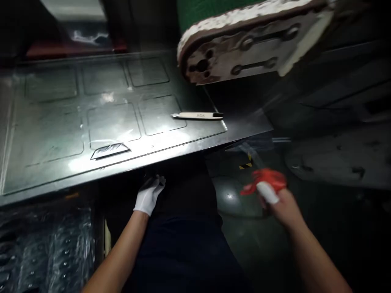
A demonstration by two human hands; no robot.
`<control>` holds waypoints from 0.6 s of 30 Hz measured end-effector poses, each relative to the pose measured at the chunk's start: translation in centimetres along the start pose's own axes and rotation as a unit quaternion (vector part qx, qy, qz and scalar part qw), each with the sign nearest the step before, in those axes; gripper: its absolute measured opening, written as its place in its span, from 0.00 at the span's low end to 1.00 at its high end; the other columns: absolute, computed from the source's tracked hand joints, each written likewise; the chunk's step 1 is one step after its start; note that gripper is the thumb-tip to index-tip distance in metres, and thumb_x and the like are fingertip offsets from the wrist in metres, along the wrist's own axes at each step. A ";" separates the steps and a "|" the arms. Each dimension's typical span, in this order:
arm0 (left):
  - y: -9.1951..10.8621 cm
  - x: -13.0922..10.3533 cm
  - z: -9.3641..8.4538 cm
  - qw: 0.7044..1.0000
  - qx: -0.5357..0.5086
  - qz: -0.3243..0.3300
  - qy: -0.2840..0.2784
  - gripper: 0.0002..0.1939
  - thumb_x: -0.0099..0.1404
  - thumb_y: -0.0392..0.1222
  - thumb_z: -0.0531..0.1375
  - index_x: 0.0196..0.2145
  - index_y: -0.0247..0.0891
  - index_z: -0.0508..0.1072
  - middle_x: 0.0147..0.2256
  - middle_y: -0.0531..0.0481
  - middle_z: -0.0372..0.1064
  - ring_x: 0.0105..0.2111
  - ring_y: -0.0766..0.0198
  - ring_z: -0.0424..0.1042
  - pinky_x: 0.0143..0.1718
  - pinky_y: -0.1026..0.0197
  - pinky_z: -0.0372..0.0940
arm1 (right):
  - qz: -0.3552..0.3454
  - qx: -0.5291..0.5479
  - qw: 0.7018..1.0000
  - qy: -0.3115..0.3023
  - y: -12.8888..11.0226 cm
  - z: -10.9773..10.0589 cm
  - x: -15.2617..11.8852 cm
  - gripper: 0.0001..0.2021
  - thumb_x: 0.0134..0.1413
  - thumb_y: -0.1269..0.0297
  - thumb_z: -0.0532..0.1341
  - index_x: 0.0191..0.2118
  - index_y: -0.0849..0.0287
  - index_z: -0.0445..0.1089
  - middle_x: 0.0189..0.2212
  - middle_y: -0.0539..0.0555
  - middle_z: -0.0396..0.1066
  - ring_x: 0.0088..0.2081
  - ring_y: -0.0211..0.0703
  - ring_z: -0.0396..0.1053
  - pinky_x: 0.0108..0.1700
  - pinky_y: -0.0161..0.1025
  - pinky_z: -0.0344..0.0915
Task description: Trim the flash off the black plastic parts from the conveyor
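Note:
My left hand (150,194), in a white glove, is just below the near edge of the table (195,151). Its fingers are loosely bent, and nothing shows in them. Off to the right, over the floor, my right hand (271,193) is closed round a blurred red-handled tool (270,178); a pale strip runs up and left from it. White covers the thumb. On the table's marked sheet (114,122) lies a slim white-handled tool (198,116) with a metal tip. Further left is a small slanted plate (110,151) with a shiny dark surface.
A machine part with a green pad (214,12) and a worn metal side overhangs the table at upper right. Clear plastic-wrapped trays (45,248) stand at lower left. Yellow-black tape (245,166) marks the dark floor.

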State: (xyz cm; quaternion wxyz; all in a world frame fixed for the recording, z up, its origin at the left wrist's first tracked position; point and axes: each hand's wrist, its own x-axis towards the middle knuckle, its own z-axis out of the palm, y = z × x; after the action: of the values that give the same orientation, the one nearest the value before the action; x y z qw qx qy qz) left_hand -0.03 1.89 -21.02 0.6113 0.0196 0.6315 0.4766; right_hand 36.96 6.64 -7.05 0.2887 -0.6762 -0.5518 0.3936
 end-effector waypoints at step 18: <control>-2.0 2.5 -2.5 0.965 0.244 0.009 -0.092 0.15 0.71 0.47 0.63 0.51 0.39 0.76 0.58 0.41 0.71 0.58 0.50 0.70 0.60 0.40 0.67 | 0.031 -0.355 0.857 -0.373 -5.3 7.6 0.6 0.25 0.67 0.36 0.53 0.48 0.53 0.71 0.35 0.54 0.76 0.34 0.49 0.74 0.35 0.40 0.62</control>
State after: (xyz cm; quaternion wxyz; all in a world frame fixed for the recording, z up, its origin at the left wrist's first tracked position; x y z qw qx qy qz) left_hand -1.49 0.89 -24.62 0.6390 0.2179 0.6695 0.3098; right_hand 27.74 8.04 -6.78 -0.2110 -0.5521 -0.6988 0.4029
